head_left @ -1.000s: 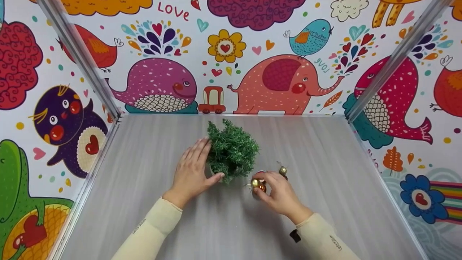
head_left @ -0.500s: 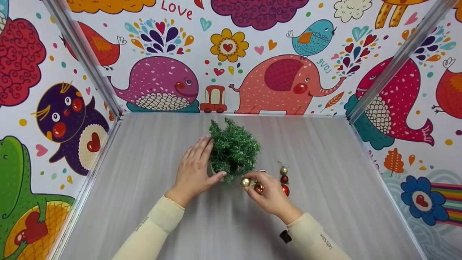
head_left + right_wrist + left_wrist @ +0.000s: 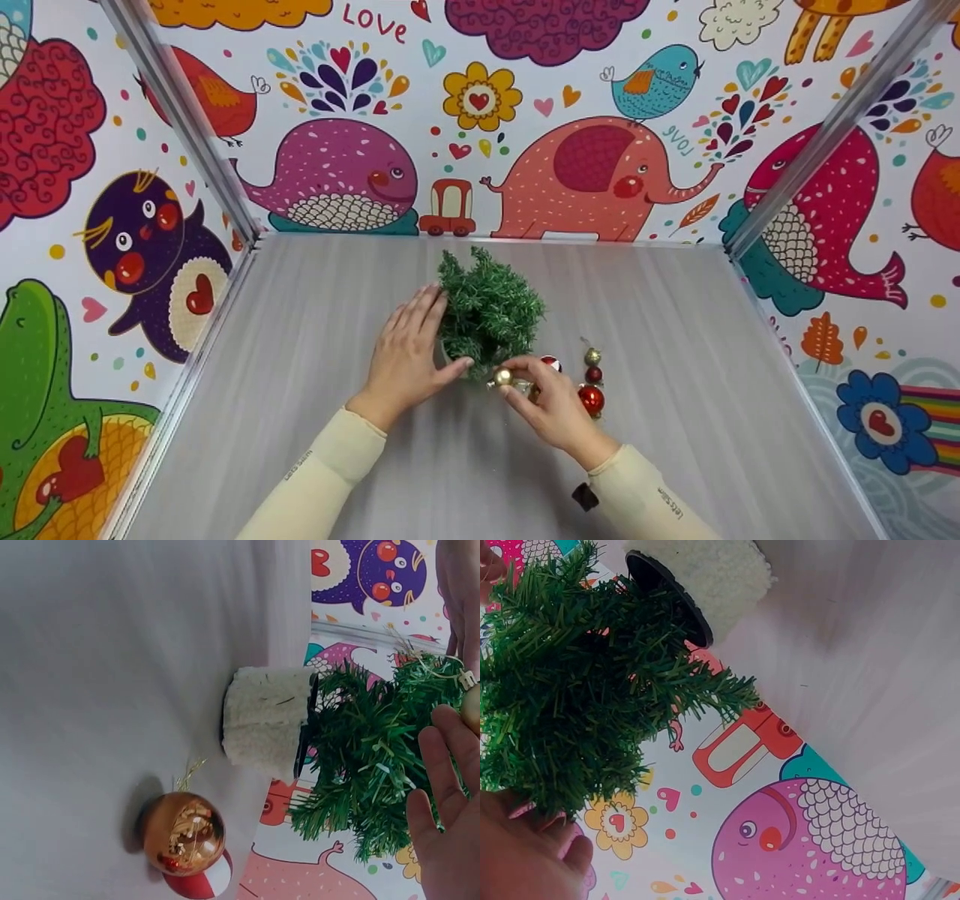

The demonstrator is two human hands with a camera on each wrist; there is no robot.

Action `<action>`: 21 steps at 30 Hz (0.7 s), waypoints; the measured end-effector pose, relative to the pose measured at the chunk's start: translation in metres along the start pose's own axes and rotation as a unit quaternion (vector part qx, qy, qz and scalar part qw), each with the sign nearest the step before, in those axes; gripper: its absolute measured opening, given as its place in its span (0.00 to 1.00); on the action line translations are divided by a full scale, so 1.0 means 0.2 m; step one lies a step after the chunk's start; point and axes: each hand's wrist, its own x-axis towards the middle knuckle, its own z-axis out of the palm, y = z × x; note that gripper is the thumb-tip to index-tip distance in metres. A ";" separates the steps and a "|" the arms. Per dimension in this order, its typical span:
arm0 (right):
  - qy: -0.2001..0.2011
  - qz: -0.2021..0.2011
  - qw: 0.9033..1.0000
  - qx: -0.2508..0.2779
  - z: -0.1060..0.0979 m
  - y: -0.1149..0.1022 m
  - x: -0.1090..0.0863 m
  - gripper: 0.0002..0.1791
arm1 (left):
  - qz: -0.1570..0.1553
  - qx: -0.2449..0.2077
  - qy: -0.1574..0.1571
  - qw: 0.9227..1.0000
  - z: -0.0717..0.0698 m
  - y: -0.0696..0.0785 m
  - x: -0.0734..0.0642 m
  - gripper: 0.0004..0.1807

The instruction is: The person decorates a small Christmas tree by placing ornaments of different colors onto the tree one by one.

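Pinching a small gold bauble (image 3: 503, 376) between thumb and fingers, the right hand (image 3: 551, 401) holds it just beside the near side of a green artificial tree (image 3: 491, 304); the bauble's hanging loop stands clear of the fingertips, perhaps to stay usable. The left hand (image 3: 409, 349), fingers straight and thumb spread, rests against the tree's left side, seemingly to steady it in its rough white pot (image 3: 262, 720) on the grey counter (image 3: 300, 300). A copper ball (image 3: 184, 832) and a red-and-white ball (image 3: 201, 883) lie near the pot; farther right, a gold ball (image 3: 592, 357), a small red ball (image 3: 593, 374) and a larger red ball (image 3: 591, 400) form a rough row, probably for easy reach. The right sleeve (image 3: 649, 491) appears to read "Lets Slim"; on the far wall, red lettering (image 3: 375, 25) says "LOVE".
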 end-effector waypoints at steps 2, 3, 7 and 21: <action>0.006 0.006 1.000 0.012 0.01 -0.01 0.01 0.16 | -0.001 0.001 -0.002 1.000 0.00 0.00 0.00 0.55; 0.009 0.009 1.000 0.016 0.01 -0.01 0.01 0.16 | -0.001 0.002 -0.002 1.000 0.00 0.00 0.00 0.55; 0.028 -0.001 0.999 0.030 0.03 -0.01 0.02 0.15 | -0.004 0.002 -0.001 1.000 0.01 0.00 0.00 0.55; 0.058 -0.017 0.996 0.066 0.06 -0.07 0.06 0.16 | 0.016 0.004 0.045 0.999 0.02 0.01 -0.01 0.51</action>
